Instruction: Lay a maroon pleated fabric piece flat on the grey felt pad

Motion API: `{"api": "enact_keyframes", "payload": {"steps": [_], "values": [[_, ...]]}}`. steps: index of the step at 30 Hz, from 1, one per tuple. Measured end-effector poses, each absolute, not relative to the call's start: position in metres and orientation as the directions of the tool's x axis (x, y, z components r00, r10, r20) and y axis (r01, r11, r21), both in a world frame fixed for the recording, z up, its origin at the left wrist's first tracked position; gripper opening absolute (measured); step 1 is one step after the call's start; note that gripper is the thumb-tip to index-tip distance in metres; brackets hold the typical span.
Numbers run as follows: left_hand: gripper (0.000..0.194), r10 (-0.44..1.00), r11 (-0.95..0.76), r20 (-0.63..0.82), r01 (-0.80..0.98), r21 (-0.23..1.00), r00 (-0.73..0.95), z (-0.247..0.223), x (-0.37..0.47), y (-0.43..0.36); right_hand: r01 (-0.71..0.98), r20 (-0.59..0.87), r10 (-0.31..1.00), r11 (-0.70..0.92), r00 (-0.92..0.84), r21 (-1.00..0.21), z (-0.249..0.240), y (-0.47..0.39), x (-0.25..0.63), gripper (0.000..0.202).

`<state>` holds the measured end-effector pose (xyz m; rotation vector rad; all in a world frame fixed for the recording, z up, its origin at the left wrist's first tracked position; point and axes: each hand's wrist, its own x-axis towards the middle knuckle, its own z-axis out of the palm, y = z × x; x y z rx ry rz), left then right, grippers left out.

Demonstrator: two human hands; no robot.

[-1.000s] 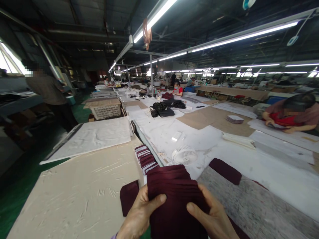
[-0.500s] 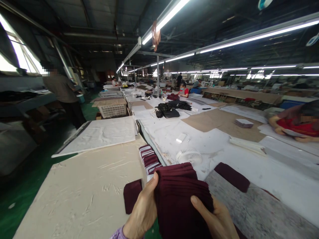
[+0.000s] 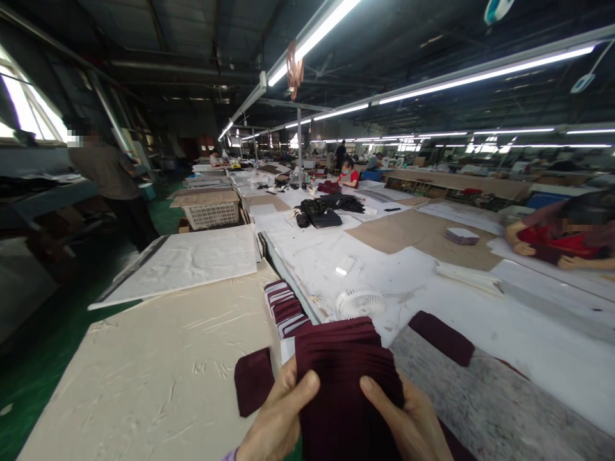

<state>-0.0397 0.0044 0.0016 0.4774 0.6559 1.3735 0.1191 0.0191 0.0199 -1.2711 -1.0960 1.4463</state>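
Between my two hands is a thick stack of maroon fabric pieces (image 3: 343, 384), its layers fanned at the top edge. My left hand (image 3: 283, 406) grips the stack's left side, thumb lying on the front. On the other side my right hand (image 3: 403, 410) clasps the right edge, its thumb also pressed on the front. The undersides and most fingers are hidden behind the cloth. Left of the stack, one maroon piece (image 3: 254, 382) lies on the beige-covered table (image 3: 144, 371). Just beyond my hands sits a row of maroon and white bundles (image 3: 286, 307).
A small white fan (image 3: 360, 301) and a white box (image 3: 346, 266) rest on the white-covered table (image 3: 413, 282). Another maroon piece (image 3: 442, 336) lies on the grey mottled sheet (image 3: 480, 397). A co-worker (image 3: 567, 237) at the right handles maroon fabric; another person (image 3: 103, 173) stands left.
My left thumb has moved down from the stack's upper left edge onto its front. The co-worker at the right now holds a maroon piece where a pale one was.
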Motion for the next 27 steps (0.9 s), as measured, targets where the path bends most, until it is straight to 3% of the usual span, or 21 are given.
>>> {"api": "enact_keyframes", "payload": {"steps": [4, 10, 17, 21, 25, 27], "values": [[0.036, 0.989, 0.142, -0.081, -0.634, 0.760, 0.124, 0.000, -0.038, 0.002, -0.040, -0.191, 0.978, -0.195, -0.089, -0.980, 0.021, 0.019, 0.122, 0.043], [0.039, 0.987, 0.157, -0.114, -0.616, 0.772, 0.109, 0.004, -0.036, 0.003, -0.067, -0.152, 0.981, -0.161, -0.117, -0.985, 0.015, 0.019, 0.122, 0.037], [0.027, 0.981, 0.175, -0.186, -0.616, 0.768, 0.047, -0.001, -0.035, 0.003, 0.150, -0.019, 0.999, -0.012, -0.047, -0.989, 0.006, 0.021, 0.126, 0.044], [0.032, 0.979, 0.204, -0.173, -0.605, 0.770, 0.109, 0.003, -0.036, 0.000, 0.084, -0.059, 0.997, -0.055, -0.049, -0.995, 0.020, 0.021, 0.130, 0.050], [0.034, 0.977, 0.211, -0.157, -0.576, 0.790, 0.143, 0.005, -0.039, 0.000, -0.038, -0.189, 0.966, -0.198, -0.178, -0.979, 0.029, 0.022, 0.134, 0.054], [0.032, 0.978, 0.205, -0.151, -0.571, 0.795, 0.141, 0.005, -0.041, 0.001, -0.074, -0.178, 0.957, -0.199, -0.228, -0.977, 0.029, 0.021, 0.133, 0.051]]}}
